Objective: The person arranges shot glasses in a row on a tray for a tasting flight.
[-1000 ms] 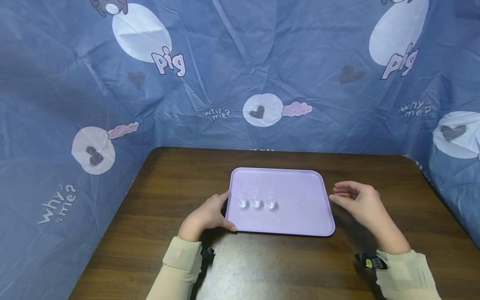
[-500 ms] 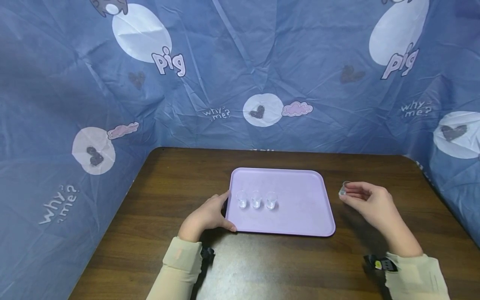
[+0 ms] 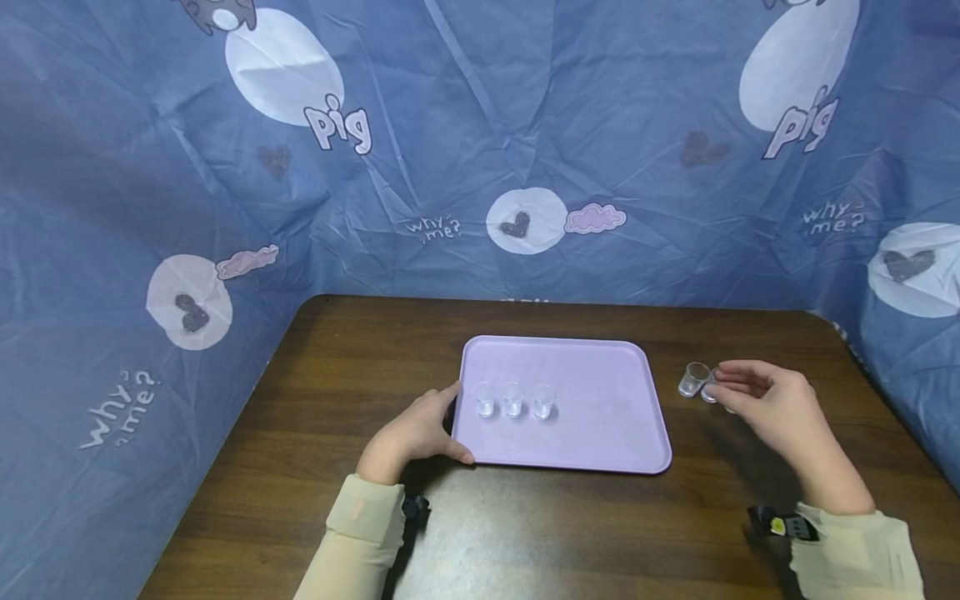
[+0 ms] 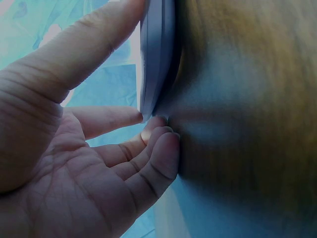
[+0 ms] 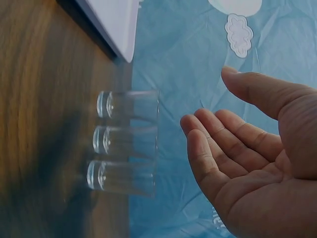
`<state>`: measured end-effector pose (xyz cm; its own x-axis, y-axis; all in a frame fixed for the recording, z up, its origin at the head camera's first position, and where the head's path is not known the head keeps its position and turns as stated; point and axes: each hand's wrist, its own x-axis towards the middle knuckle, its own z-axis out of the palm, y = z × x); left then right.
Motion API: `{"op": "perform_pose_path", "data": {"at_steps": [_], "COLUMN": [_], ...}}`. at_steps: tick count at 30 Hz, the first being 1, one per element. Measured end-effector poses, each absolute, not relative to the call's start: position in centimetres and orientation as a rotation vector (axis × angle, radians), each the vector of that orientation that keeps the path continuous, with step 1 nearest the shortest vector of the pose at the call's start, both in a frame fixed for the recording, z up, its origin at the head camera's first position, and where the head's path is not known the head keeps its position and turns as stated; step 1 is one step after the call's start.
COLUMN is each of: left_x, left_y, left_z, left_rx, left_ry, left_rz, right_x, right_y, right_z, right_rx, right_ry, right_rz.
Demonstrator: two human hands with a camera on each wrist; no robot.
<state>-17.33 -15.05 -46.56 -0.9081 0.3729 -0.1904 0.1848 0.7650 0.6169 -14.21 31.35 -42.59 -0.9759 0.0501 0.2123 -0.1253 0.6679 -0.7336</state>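
On the lilac tray (image 3: 592, 392), three small clear shot glasses (image 3: 513, 400) stand upright in a row towards the left. My left hand (image 3: 415, 427) touches the tray's near left corner, thumb (image 4: 74, 54) at the front edge and index finger at the left side. Its other fingers rest lightly bent by the table. Right of the tray, three more shot glasses (image 5: 126, 139) stand upright in a row on the table; in the head view my right hand (image 3: 780, 408) partly covers them. The right wrist view shows that hand apart from them, fingers loosely bent, holding nothing.
The brown wooden table (image 3: 570, 533) has rounded far corners. Blue printed cloth (image 3: 465, 150) hangs behind it and at both sides. Dark straps with small devices (image 3: 783, 525) sit at the wrists.
My right hand has moved right, away from the tray's edge, uncovering shot glasses on the table. The left hand, the tray and the glasses on it have stayed in place.
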Motion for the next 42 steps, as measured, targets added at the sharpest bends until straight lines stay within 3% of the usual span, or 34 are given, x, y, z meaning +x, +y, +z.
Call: {"op": "perform_pose_path", "data": {"at_steps": [23,42], "left_x": [-17.3,-17.3], "left_y": [-15.0,-14.9], "left_z": [-46.6,-46.5], "left_rx": [0.407,0.39], "left_ry": [2.659,2.653], "left_rz": [0.88,0.882], "right_x": [-13.7,-14.5], "right_y": [34.9,37.2], "right_z": [-42.0,-44.9], "right_rx": [-0.027,-0.138], "right_ry": [-2.613,-2.801], "right_rz": [1.171,0.902]}}
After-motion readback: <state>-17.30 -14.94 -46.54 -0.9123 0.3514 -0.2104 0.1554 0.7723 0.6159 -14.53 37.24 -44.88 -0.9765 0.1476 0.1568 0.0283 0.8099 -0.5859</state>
